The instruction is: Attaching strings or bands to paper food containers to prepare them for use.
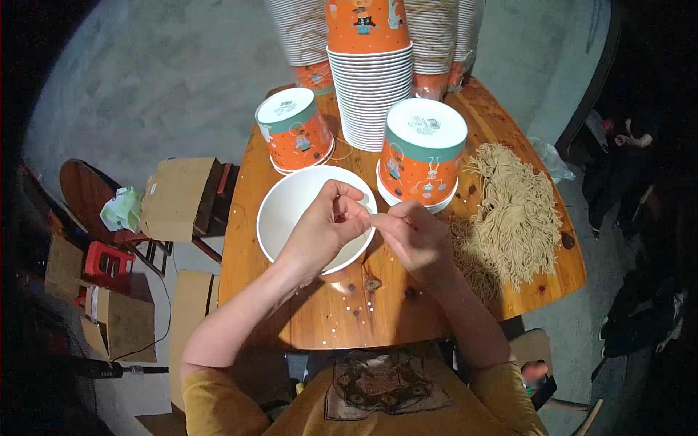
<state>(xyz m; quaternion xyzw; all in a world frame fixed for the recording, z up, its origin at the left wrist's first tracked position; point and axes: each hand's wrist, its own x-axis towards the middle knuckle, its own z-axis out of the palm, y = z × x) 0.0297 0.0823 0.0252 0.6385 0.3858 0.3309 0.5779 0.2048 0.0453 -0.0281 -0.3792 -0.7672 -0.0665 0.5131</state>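
Note:
My left hand is closed in a pinch over a white-lined paper bucket, which stands mouth up on the table. Its fingertips meet those of my right hand, also pinched, just past the bucket's right rim. Whatever lies between the fingers is too small to make out. Behind the open bucket, an orange and green bucket rests upside down at the left. Another upturned orange bucket stands nearer my right hand. To the right of that hand spreads a heap of tan cords.
A tall stack of nested buckets rises at the back, with bagged stacks around it. Small white specks dot the wooden table near its front edge. At left stand a cardboard box and a red stool.

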